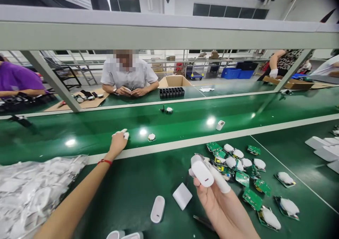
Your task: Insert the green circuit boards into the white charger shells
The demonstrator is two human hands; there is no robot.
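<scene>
My right hand, with white covers on some fingers, is closed around a white plastic charger housing; its oval end, with a small slot, faces me. My left hand, a red string on its wrist, reaches over the green belt. Its fingers, white-covered at the tips, are curled, and whatever they hold is hidden. On the belt, right of that hand, lies a small circuit board with a white top. Below my right hand, a white housing and an oval white piece rest on the bench.
Several green circuit boards are heaped at the right. A bag of white parts fills the left. Another white housing sits on the belt. Dark tweezers lie near my right wrist. Across the belt a person in a light shirt handles small parts.
</scene>
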